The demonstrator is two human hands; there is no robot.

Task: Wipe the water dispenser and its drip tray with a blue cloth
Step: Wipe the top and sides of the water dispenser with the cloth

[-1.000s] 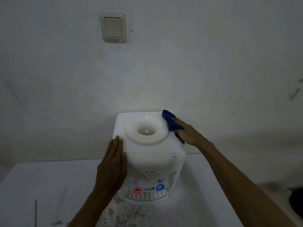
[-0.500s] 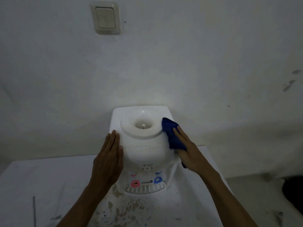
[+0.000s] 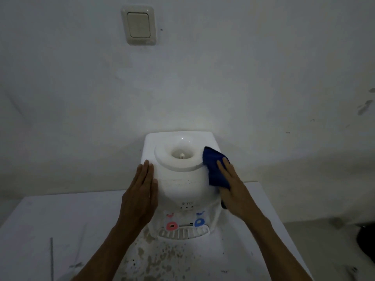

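Note:
A white tabletop water dispenser [image 3: 182, 185] stands against the wall, its round bottle socket facing up. Its slotted drip tray [image 3: 183, 233] sits at the front base under a pink and a blue tap. My left hand [image 3: 140, 197] lies flat with straight fingers against the dispenser's left side. My right hand [image 3: 236, 191] presses a blue cloth [image 3: 214, 167] with straight fingers onto the dispenser's upper right side, beside the socket rim.
The dispenser stands on a white table [image 3: 50, 224] with brown stains [image 3: 162, 258] in front of the tray. A light switch [image 3: 140, 26] is on the wall above. A dark object [image 3: 367, 242] lies at the far right, beyond the table's edge.
My right hand has drawn the blue cloth from the dispenser's back right top corner forward and down its right side. My left hand stays flat on the left side.

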